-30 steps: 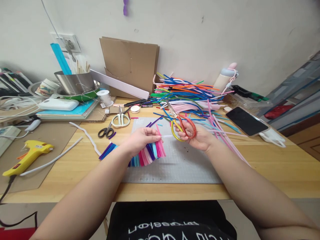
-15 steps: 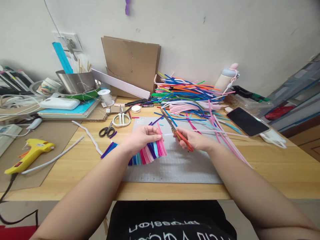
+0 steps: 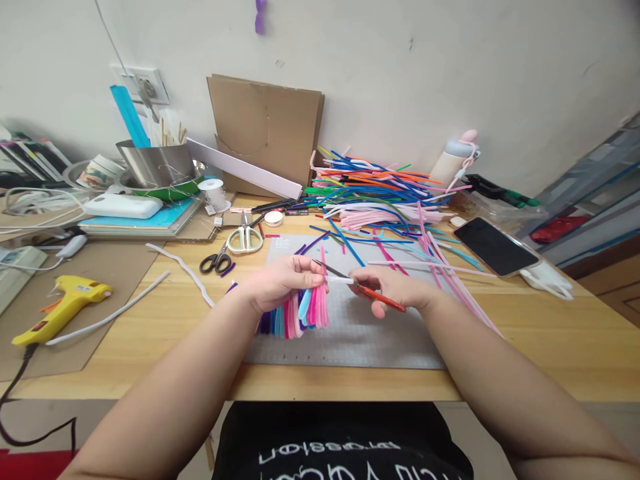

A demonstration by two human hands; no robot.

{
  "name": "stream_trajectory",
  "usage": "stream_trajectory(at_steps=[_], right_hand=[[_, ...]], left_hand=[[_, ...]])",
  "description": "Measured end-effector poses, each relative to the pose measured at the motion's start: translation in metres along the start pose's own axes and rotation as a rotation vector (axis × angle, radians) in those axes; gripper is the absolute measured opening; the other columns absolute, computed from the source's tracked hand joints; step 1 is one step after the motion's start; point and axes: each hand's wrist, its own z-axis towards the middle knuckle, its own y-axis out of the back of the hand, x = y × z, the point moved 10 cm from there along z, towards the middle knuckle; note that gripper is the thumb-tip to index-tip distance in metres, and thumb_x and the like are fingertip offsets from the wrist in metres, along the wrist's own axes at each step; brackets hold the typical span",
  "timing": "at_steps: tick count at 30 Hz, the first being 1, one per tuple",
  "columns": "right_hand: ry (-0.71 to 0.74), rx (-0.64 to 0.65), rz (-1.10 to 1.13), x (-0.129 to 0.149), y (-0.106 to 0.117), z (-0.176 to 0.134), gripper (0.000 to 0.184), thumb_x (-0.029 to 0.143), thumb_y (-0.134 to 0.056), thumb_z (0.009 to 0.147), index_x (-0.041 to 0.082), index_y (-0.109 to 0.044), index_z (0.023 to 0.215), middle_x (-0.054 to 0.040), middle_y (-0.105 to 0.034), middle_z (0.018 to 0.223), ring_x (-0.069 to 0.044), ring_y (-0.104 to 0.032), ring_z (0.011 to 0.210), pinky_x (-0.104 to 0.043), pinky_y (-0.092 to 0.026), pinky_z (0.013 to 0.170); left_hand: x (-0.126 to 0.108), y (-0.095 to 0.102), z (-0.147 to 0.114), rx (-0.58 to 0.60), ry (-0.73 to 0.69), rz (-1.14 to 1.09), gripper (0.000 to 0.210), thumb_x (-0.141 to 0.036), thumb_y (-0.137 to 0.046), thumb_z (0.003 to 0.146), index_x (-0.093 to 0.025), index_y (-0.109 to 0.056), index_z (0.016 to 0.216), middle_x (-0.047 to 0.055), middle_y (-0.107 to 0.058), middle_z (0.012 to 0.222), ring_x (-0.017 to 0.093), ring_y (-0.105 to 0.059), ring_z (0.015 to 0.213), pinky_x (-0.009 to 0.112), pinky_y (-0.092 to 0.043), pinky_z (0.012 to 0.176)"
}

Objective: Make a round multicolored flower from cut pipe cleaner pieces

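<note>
My left hand [image 3: 295, 279] pinches the end of a row of folded pipe cleaners [image 3: 295, 317] in purple, blue, pink and white, which hangs below the fingers. A white strand [image 3: 341, 280] runs from that pinch toward my right hand [image 3: 387, 287]. The right fingers are closed round the orange handles of a pair of scissors [image 3: 380, 297]. Its dark blades point left, reaching the upright pink tip by my left fingers. Whether the blades touch the strand I cannot tell. Beneath both hands lies a grey cutting mat [image 3: 360, 340].
Loose pipe cleaners [image 3: 380, 193] are heaped at the back. Two more scissors, black-handled [image 3: 215, 262] and white-handled [image 3: 245, 239], lie left of the mat. A yellow glue gun [image 3: 63, 307] rests on cardboard at far left. A phone [image 3: 495, 247] is at right.
The scissors have swung from pointing up and away to lying nearly level, blades toward my left hand. My right hand has turned with them. The row of pipe cleaners hangs slightly lower.
</note>
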Motion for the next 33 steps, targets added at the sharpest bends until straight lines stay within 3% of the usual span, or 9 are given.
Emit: stream_trajectory(at_steps=[5,12,21,33], right_hand=[[-0.016,-0.035,-0.147,0.0,0.002,-0.001,0.061,0.065,-0.073,0.052,0.019,-0.036,0.068,0.0055,-0.035,0.067,-0.01,-0.03,0.063,-0.023,-0.022,0.055],[-0.018,-0.006,-0.264,0.012,-0.004,-0.003,0.061,0.071,-0.065,0.058,0.02,-0.033,0.072,0.0052,-0.032,0.069,-0.011,-0.028,0.064,-0.023,-0.022,0.056],[-0.059,-0.077,-0.423,0.007,0.001,-0.002,0.062,0.061,-0.076,0.052,0.02,-0.033,0.071,0.0054,-0.033,0.07,-0.011,-0.03,0.064,-0.023,-0.024,0.055],[-0.047,-0.113,-0.539,0.014,0.003,-0.004,0.06,0.063,-0.073,0.055,0.02,-0.035,0.074,0.0036,-0.039,0.074,-0.012,-0.034,0.065,-0.023,-0.026,0.055]], left_hand=[[0.007,-0.008,-0.001,0.071,0.059,0.003,0.026,-0.022,-0.084,0.053,-0.011,-0.068,0.069,0.002,-0.067,0.062,0.009,-0.06,0.058,0.019,-0.044,0.06],[0.008,-0.013,-0.003,0.137,0.092,0.016,0.023,-0.024,-0.082,0.057,-0.011,-0.069,0.07,0.001,-0.066,0.06,0.009,-0.059,0.056,0.018,-0.043,0.058],[0.016,-0.01,-0.001,0.09,0.147,-0.017,0.023,-0.022,-0.083,0.055,-0.01,-0.069,0.07,0.002,-0.068,0.062,0.009,-0.06,0.055,0.017,-0.044,0.057],[0.02,-0.007,-0.001,0.068,0.167,-0.034,0.022,-0.02,-0.082,0.054,-0.011,-0.07,0.069,0.003,-0.068,0.062,0.011,-0.06,0.054,0.021,-0.043,0.056]])
